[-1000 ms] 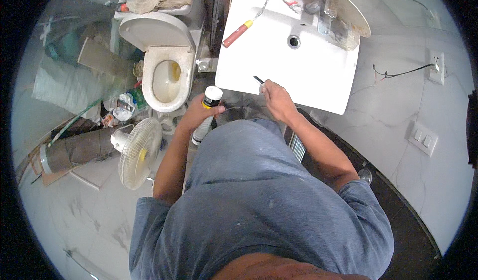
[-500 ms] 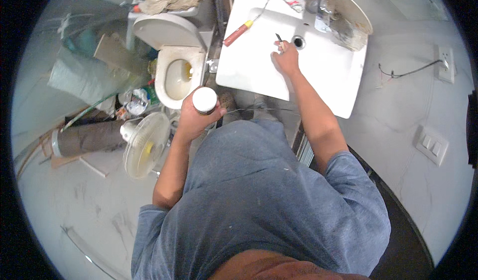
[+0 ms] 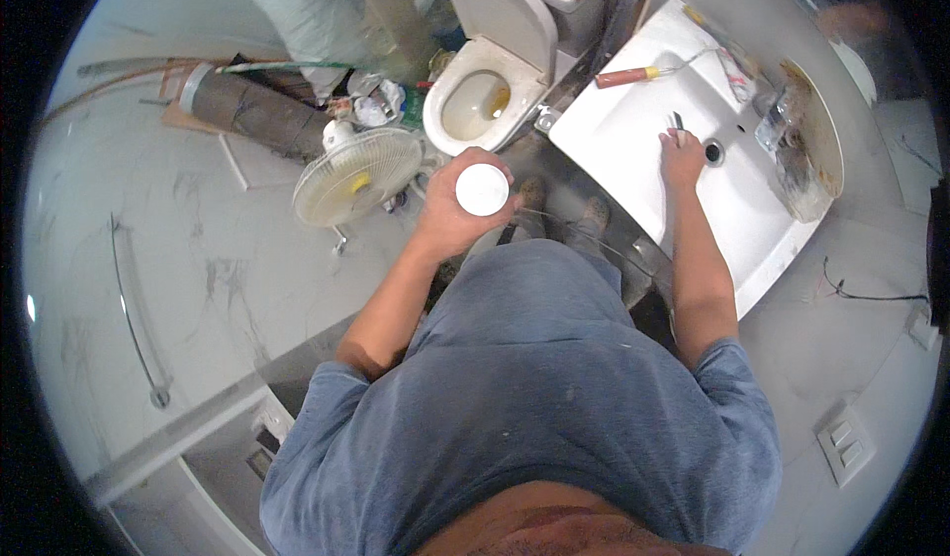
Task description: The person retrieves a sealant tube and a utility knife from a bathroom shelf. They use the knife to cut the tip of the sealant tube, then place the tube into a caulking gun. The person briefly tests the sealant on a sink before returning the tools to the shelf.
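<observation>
My left hand [image 3: 442,212] is wrapped round a jar with a round white lid [image 3: 482,190], held upright in front of my waist. Its fingers curl about the side, and most of the jar's body is hidden beneath the lid. Over the white sink [image 3: 633,175], my right hand [image 3: 681,160] is closed on a small slim tool [image 3: 676,122] with a dark tip; its exact kind is too small to make out. That hand is just left of the drain hole [image 3: 712,151]. Farther back on the sink lies a red-handled tool [image 3: 625,77] with a yellow collar and a thin bent rod.
A toilet [image 3: 473,106] with its lid up stands left of the sink. A pedestal fan [image 3: 358,175], a brown roll [image 3: 257,111] and crumpled rubbish [image 3: 378,101] lie farther left. Clear plastic wrapping [image 3: 792,165] rests along the sink's far right edge. Loose wires [image 3: 861,296] stick out of the right wall.
My view has turned left, so the sink and toilet appear shifted right and rotated. The jar stays in my left hand; my right hand still grips the small tool over the sink.
</observation>
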A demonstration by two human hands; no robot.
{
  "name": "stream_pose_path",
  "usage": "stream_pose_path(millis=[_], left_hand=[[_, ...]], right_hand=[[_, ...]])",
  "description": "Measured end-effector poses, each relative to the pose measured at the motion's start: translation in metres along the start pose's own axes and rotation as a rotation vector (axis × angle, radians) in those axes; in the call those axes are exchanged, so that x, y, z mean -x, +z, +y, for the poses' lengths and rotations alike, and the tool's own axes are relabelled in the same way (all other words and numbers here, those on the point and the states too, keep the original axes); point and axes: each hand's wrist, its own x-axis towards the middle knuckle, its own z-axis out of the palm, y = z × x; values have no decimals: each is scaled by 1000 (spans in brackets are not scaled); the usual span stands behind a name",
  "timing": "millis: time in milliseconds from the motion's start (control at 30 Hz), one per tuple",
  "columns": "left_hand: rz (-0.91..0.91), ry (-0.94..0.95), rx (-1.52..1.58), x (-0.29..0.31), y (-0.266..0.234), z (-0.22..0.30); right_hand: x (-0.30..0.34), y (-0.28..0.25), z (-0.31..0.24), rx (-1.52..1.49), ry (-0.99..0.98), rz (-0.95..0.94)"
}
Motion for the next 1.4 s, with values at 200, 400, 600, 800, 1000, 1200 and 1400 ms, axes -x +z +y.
stream_pose_path(millis=[200, 400, 600, 800, 1000, 1200, 1400], left_hand=[[97, 74, -76, 45, -22, 0], [230, 148, -94, 85, -50, -15], [345, -2, 41, 156, -73, -41], [685, -322, 215, 258, -67, -85], [1152, -545, 180, 371, -51, -112], [1591, -668, 162, 424, -8, -81], [1732, -710, 243, 391, 45, -39]], right_hand=[[19, -20, -17, -67, 156, -83], [77, -25, -55, -279, 36, -49], [150, -26, -156, -305, -93, -228], [220, 1, -222, -181, -275, -581], [245, 69, -236, 174, -673, -1398], [295, 136, -302, 477, -1256, -1725], [323, 181, -342, -144, -1118, -1562]])
